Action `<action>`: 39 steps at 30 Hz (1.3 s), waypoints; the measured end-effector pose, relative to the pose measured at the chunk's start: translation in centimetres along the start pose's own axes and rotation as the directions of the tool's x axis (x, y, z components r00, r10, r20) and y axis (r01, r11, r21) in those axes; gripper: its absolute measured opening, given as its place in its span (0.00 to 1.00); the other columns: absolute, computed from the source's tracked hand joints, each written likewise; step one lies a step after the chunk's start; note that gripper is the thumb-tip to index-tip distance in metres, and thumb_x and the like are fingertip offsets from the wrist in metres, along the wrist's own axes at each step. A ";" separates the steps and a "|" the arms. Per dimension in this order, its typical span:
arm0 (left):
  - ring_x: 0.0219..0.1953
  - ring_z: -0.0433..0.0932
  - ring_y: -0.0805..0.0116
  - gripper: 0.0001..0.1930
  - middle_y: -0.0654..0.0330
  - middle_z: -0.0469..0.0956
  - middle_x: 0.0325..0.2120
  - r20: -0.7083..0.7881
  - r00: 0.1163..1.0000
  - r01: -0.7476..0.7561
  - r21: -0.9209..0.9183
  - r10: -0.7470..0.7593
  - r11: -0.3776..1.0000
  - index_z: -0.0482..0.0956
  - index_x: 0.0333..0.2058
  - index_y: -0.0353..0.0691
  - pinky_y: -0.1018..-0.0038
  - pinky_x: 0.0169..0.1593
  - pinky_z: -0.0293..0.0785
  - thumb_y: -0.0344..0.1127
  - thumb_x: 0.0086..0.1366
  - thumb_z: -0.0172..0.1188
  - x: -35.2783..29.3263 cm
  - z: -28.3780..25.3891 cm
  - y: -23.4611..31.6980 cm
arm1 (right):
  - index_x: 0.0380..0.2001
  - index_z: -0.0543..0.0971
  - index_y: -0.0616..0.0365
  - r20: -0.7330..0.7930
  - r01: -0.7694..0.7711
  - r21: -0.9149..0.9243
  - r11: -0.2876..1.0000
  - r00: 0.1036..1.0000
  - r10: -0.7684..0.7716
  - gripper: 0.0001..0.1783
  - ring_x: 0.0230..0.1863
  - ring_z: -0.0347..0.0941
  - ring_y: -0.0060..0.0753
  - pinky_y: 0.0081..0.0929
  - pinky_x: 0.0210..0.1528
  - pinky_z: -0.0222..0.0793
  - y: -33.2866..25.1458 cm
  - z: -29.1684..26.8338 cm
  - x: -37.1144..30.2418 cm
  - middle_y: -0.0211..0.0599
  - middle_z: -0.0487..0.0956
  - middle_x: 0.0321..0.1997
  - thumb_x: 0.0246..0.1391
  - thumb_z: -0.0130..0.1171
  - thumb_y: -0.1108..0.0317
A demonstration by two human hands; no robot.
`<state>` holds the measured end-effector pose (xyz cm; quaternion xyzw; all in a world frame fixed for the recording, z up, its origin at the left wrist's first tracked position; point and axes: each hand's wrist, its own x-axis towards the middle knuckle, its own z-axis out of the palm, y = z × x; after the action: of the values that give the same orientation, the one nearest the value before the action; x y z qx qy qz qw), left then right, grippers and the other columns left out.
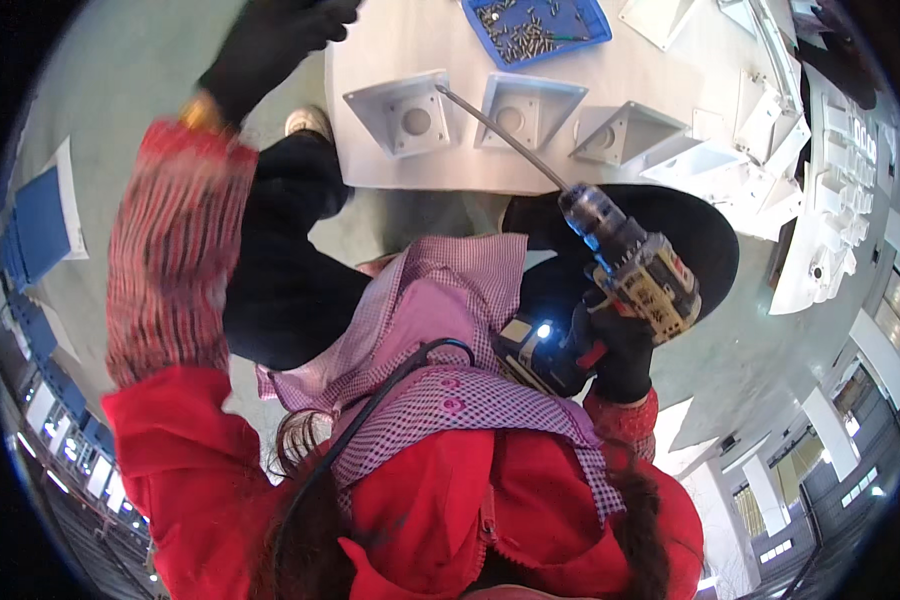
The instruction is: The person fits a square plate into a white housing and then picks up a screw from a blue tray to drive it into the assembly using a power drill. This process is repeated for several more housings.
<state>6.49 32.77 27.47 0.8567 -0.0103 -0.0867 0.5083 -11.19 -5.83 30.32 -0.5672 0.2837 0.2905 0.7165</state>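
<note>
My right hand, in a black glove, is wrapped round the grip of a cordless drill. Its chuck carries a long screwdriver bit, which points up and left over the white table. The bit's tip appears over the upper right corner of a white angled bracket with a round hole. Two similar brackets stand in a row to its right. My left hand, also black-gloved, is raised left of the table, partly cut off by the picture's upper edge. Its dark fingers blend together and no held thing shows.
A blue tray of small metal screws lies at the far side of the white table. More white parts crowd the table's right end. Blue panels are on the floor at left. My knees are below the near table edge.
</note>
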 end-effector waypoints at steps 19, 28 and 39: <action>0.30 0.75 0.61 0.18 0.56 0.75 0.24 0.604 0.791 -0.540 0.618 0.094 0.572 0.73 0.39 0.42 0.68 0.37 0.71 0.35 0.48 0.63 11.7 8.1 -17.4 | 0.42 0.71 0.61 -0.026 -0.017 -0.040 0.999 1.000 0.016 0.17 0.36 0.73 0.27 0.23 0.38 0.71 5.9 -2.3 -2.8 0.34 0.76 0.35 0.47 0.60 0.72; 0.33 0.75 0.60 0.08 0.56 0.76 0.30 0.554 0.251 -0.950 0.298 0.794 0.093 0.77 0.34 0.41 0.68 0.36 0.74 0.32 0.54 0.57 17.2 13.5 -15.0 | 0.42 0.71 0.60 -0.038 0.073 0.269 0.960 0.997 -0.065 0.17 0.36 0.73 0.27 0.23 0.38 0.71 7.2 -2.6 -0.6 0.34 0.76 0.35 0.47 0.60 0.72; 0.33 0.76 0.62 0.05 0.59 0.75 0.28 0.810 0.443 -0.896 0.418 0.384 0.153 0.77 0.29 0.45 0.68 0.35 0.74 0.33 0.52 0.55 19.5 18.6 -17.5 | 0.43 0.71 0.60 -0.076 0.174 0.364 0.915 0.985 -0.156 0.18 0.36 0.73 0.27 0.23 0.38 0.71 8.8 -3.9 -0.3 0.33 0.76 0.35 0.47 0.59 0.72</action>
<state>21.53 22.99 0.74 0.8169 -0.5735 -0.0606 -0.0051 -18.17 -8.01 24.05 -0.4506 0.3006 0.1575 0.8257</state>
